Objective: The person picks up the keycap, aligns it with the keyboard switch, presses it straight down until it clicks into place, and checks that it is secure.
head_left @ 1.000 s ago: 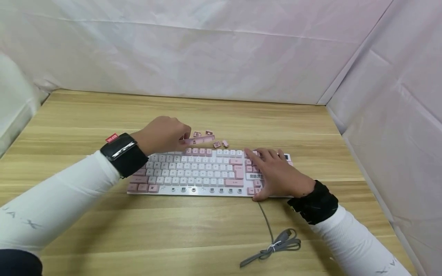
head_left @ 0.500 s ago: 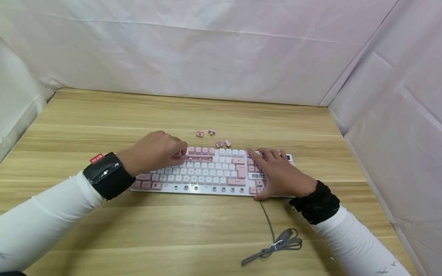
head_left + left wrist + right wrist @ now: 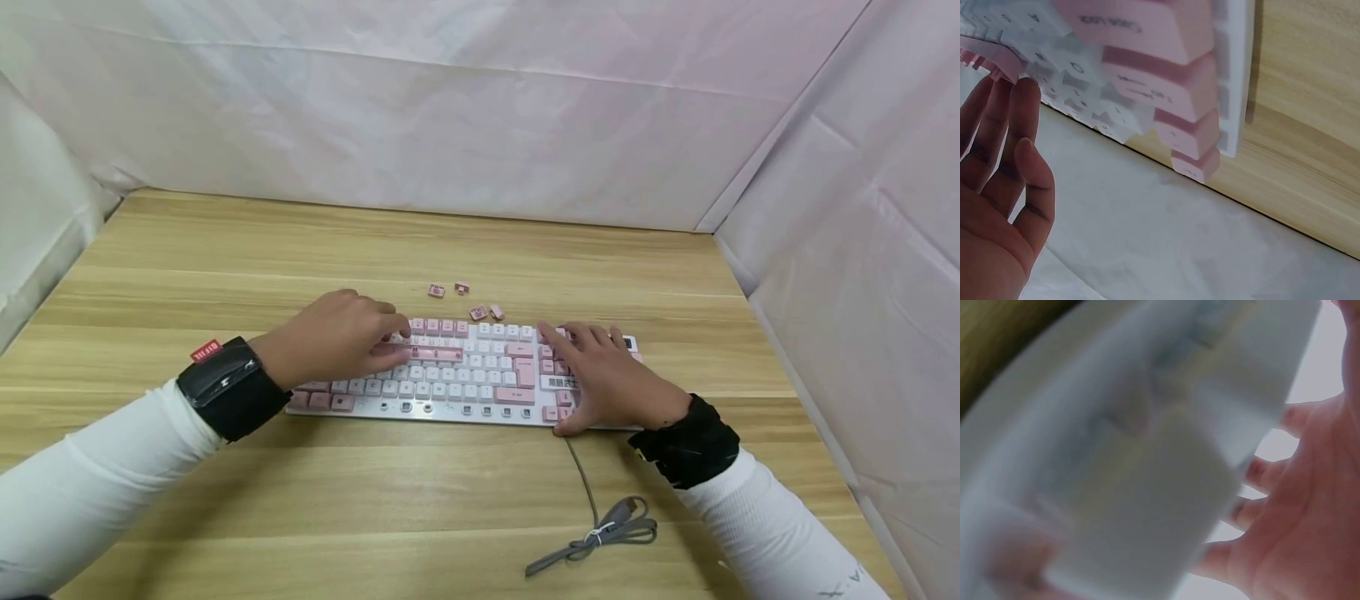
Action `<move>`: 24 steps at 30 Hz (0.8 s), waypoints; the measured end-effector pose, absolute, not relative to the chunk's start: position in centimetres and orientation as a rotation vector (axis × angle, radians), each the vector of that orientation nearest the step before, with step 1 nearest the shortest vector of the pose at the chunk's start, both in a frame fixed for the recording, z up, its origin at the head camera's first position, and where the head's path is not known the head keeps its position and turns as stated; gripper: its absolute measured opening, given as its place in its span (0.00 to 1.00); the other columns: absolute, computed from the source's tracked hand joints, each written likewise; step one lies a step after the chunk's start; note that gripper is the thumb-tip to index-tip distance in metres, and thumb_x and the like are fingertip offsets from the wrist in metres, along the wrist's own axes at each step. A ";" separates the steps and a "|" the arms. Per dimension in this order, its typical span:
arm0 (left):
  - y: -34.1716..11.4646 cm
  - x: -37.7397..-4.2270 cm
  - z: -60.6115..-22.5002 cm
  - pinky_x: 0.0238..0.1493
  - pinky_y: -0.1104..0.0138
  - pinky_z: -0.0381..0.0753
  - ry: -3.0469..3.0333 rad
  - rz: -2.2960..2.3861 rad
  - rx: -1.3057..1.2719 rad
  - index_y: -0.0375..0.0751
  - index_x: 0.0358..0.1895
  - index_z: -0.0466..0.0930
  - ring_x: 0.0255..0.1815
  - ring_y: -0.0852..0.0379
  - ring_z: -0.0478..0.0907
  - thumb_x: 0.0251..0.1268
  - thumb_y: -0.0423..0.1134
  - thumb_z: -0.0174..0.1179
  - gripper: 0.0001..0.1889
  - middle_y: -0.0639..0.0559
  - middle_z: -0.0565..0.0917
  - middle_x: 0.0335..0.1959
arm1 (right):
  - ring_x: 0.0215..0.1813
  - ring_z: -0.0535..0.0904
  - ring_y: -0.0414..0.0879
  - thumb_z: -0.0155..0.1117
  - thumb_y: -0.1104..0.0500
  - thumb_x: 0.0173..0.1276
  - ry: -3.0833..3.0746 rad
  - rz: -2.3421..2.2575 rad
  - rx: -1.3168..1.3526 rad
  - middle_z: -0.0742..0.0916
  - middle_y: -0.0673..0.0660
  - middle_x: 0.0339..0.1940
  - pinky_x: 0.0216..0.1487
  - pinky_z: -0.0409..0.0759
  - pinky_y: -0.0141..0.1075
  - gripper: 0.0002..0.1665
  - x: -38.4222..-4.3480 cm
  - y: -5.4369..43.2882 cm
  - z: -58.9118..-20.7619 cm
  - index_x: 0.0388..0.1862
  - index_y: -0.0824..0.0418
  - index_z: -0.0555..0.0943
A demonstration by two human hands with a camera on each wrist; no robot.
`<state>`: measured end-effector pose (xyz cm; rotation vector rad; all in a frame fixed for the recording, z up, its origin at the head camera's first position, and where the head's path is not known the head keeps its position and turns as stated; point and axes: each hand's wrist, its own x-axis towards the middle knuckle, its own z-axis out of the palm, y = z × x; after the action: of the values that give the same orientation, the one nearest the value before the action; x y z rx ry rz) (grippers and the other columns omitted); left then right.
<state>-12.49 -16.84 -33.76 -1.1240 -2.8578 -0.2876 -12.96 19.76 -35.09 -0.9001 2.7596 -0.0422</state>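
Observation:
A pink and white keyboard lies on the wooden table. My left hand pinches one end of a long pink spacebar keycap over the upper key rows. In the left wrist view the fingertips meet that pink keycap, whose stems show underneath. Bare switches line the keyboard's front row, beside three pink keycaps at its left end. My right hand spans the keyboard's right end, thumb at the near edge, fingertips at the far edge. The right wrist view is blurred up close.
Several loose pink keycaps lie just behind the keyboard. A bundled grey cable runs from its near edge towards me. White fabric stands behind the table, with more along the right side.
My left hand has brought the spacebar keycap from behind the keyboard forward over its keys and turned its printed face upward. The right hand has stayed on the keyboard.

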 end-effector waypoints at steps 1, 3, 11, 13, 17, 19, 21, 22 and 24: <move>-16.8 -12.4 -33.8 0.36 0.61 0.82 -2.851 -0.275 -1.128 0.47 0.45 0.86 0.25 0.63 0.78 0.64 0.52 0.67 0.14 0.57 0.86 0.30 | 0.75 0.60 0.60 0.79 0.24 0.36 2.759 -0.044 -0.901 0.66 0.64 0.75 0.73 0.56 0.63 0.81 -13.0 19.8 -35.1 0.83 0.52 0.49; -16.8 -12.3 -33.9 0.42 0.57 0.84 -2.842 -0.243 -1.133 0.47 0.48 0.85 0.31 0.58 0.83 0.61 0.51 0.69 0.17 0.53 0.88 0.37 | 0.75 0.61 0.60 0.79 0.24 0.36 2.759 -0.043 -0.903 0.66 0.64 0.75 0.73 0.56 0.64 0.81 -12.9 19.7 -35.0 0.83 0.52 0.49; -16.6 -12.2 -34.3 0.49 0.54 0.84 -2.842 -0.269 -1.141 0.49 0.41 0.87 0.35 0.58 0.84 0.59 0.43 0.72 0.09 0.54 0.88 0.36 | 0.75 0.61 0.61 0.79 0.24 0.35 2.761 -0.046 -0.905 0.66 0.65 0.75 0.72 0.55 0.65 0.82 -13.0 19.8 -35.2 0.83 0.52 0.49; -16.6 -12.2 -34.3 0.49 0.54 0.84 -2.852 -0.276 -1.136 0.49 0.40 0.88 0.34 0.59 0.83 0.59 0.43 0.72 0.08 0.54 0.88 0.36 | 0.75 0.61 0.61 0.79 0.25 0.35 2.762 -0.050 -0.910 0.67 0.65 0.75 0.72 0.55 0.66 0.82 -13.0 19.8 -35.2 0.83 0.52 0.49; -16.5 -12.1 -34.2 0.48 0.55 0.84 -2.855 -0.254 -1.147 0.47 0.39 0.89 0.34 0.58 0.82 0.60 0.42 0.70 0.06 0.53 0.87 0.35 | 0.75 0.61 0.61 0.80 0.25 0.34 2.764 -0.054 -0.920 0.67 0.65 0.75 0.72 0.55 0.66 0.82 -13.0 19.9 -35.2 0.83 0.53 0.49; -16.6 -12.0 -34.2 0.45 0.57 0.84 -2.841 -0.246 -1.159 0.45 0.37 0.89 0.33 0.59 0.81 0.61 0.41 0.69 0.05 0.53 0.86 0.33 | 0.75 0.61 0.62 0.80 0.25 0.34 2.764 -0.052 -0.921 0.67 0.65 0.75 0.72 0.55 0.66 0.82 -13.0 19.9 -35.3 0.83 0.53 0.49; -16.6 -11.9 -34.2 0.43 0.58 0.84 -2.833 -0.249 -1.160 0.44 0.37 0.89 0.32 0.60 0.79 0.62 0.40 0.68 0.05 0.53 0.85 0.33 | 0.75 0.61 0.61 0.79 0.24 0.35 2.764 -0.056 -0.919 0.67 0.65 0.75 0.72 0.55 0.66 0.82 -13.1 19.9 -35.3 0.83 0.52 0.49; -16.6 -11.9 -34.2 0.44 0.58 0.84 -2.833 -0.254 -1.155 0.44 0.37 0.89 0.33 0.60 0.79 0.62 0.40 0.68 0.05 0.53 0.85 0.34 | 0.75 0.61 0.61 0.79 0.24 0.35 2.764 -0.058 -0.918 0.67 0.65 0.75 0.72 0.55 0.66 0.82 -13.1 19.9 -35.4 0.83 0.52 0.48; -16.6 -11.8 -34.3 0.44 0.58 0.84 -2.840 -0.271 -1.139 0.44 0.40 0.88 0.34 0.59 0.81 0.62 0.40 0.68 0.06 0.53 0.86 0.36 | 0.75 0.61 0.61 0.79 0.24 0.35 2.762 -0.059 -0.914 0.66 0.65 0.75 0.73 0.54 0.66 0.82 -13.0 19.9 -35.4 0.83 0.52 0.48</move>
<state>-11.84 -16.57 -34.26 -1.1391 -2.8402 -0.2709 -13.05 19.92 -35.36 -0.9135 2.7623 -0.0590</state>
